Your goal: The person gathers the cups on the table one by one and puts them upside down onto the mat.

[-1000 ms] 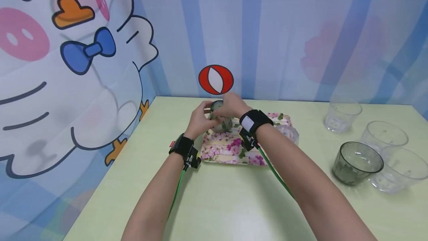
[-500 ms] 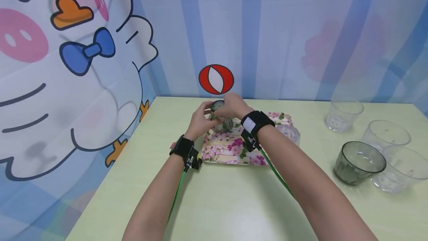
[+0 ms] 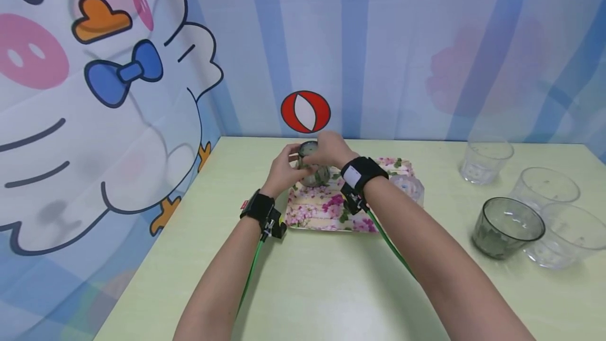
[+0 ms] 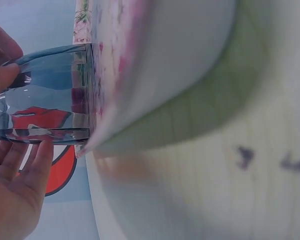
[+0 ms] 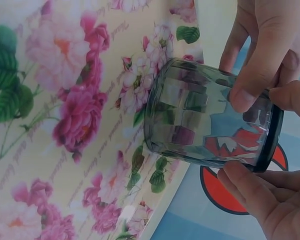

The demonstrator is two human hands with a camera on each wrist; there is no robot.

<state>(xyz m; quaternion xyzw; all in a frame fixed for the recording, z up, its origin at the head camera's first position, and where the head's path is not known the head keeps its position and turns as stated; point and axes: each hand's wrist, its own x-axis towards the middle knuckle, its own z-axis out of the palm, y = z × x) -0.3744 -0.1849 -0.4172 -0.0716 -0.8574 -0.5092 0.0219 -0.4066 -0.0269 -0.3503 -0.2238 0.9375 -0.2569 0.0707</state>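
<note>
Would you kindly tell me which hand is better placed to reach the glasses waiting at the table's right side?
Probably the right hand: it is nearer the dark smoked tumbler, while the left hand sits farther away.

Three clear plastic cups and one smoky grey cup are seen at the right. A cartoon duck backdrop is hung behind.

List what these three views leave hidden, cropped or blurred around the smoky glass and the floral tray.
- Head view: the smoky glass is mostly covered by the left hand and right hand.
- Head view: the clear glass on the floral tray is partly hidden by the right wrist.
- Left wrist view: the tray is blurred.
- Right wrist view: the tray runs off the edges.
</note>
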